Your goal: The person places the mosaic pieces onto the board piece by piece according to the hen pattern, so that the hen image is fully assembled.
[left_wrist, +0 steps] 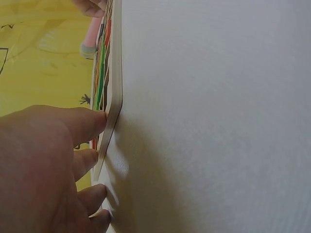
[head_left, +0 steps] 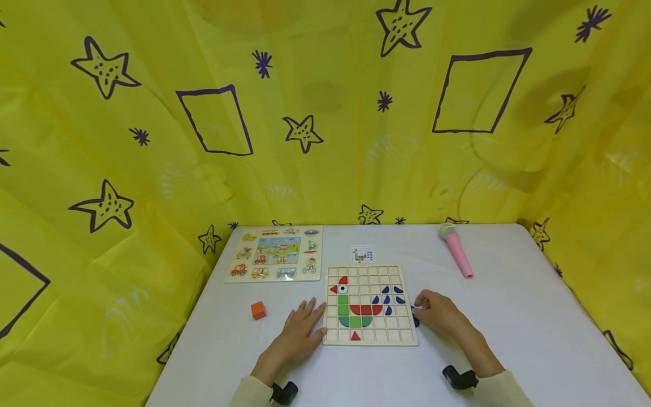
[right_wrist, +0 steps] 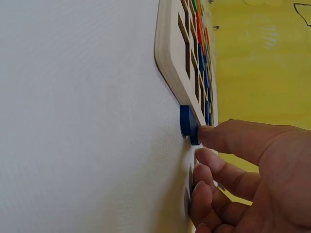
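Observation:
A wooden grid board (head_left: 391, 333) lies flat on the table, with red, green and blue pieces in its cells forming a bird. My left hand (head_left: 300, 333) spreads along the board's left edge, thumb and fingertips touching it. At the right edge, my right hand (head_left: 439, 312) curls its fingers and pinches a dark blue piece (right_wrist: 195, 138) between thumb and index finger. Another blue petal-shaped piece (right_wrist: 185, 120) lies beside it against the board's edge. A small picture card (head_left: 362, 254) showing a similar bird lies just behind the board.
An orange cube (head_left: 258, 310) sits left of my left hand. A vehicle picture puzzle (head_left: 274, 276) lies at the back left, and a pink toy microphone (head_left: 459, 252) at the back right. A yellow patterned curtain (head_left: 325, 181) hangs behind the white table (head_left: 549, 316).

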Motion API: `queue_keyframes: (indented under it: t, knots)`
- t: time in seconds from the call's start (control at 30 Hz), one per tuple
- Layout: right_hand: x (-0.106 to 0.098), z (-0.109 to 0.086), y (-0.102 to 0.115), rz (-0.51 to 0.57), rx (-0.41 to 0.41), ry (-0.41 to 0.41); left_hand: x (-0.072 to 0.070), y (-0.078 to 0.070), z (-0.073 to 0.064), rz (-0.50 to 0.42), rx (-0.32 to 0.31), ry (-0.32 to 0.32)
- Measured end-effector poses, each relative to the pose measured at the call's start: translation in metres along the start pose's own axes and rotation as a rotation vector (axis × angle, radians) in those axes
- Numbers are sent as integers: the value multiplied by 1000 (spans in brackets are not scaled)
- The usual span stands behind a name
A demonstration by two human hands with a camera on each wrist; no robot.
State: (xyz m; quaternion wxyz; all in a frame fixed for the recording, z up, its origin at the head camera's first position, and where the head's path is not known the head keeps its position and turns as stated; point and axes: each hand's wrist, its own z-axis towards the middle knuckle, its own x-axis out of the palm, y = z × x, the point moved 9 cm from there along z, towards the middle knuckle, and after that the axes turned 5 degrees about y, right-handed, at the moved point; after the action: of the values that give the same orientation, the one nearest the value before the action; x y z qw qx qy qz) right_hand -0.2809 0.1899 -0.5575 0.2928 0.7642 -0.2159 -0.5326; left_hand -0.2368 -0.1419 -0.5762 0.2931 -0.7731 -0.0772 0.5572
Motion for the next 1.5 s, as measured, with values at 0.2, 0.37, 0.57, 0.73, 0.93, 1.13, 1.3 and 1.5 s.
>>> queue_keyframes:
  t: [0.2,0.37,0.57,0.73,0.93,1.13,1.3,1.5]
  knots:
    - [-9,-1,-9,-26,25,-22,0,-1,1,-1,5,-4]
    - [-19,-2,-15,-32,11,-35,0,-1,1,0,2,-3]
    - [-23,-1,-18,-41,37,-78,-1,-1,0,5,-5,-8]
    - [-18,-2,-10,-60,-11,-105,0,-1,1,6,-7,-5]
    - [-20,-2,-5,-93,-32,-120,1,0,2,10,-17,0]
    - [-30,-3,-11,-100,-12,-163,0,-1,0,14,-20,-5]
    - [-37,-6,-13,-110,-9,-171,-1,-3,-1,16,-18,-9]
    - [-42,-1,-21,-121,-5,-190,1,0,0,10,-14,-3]
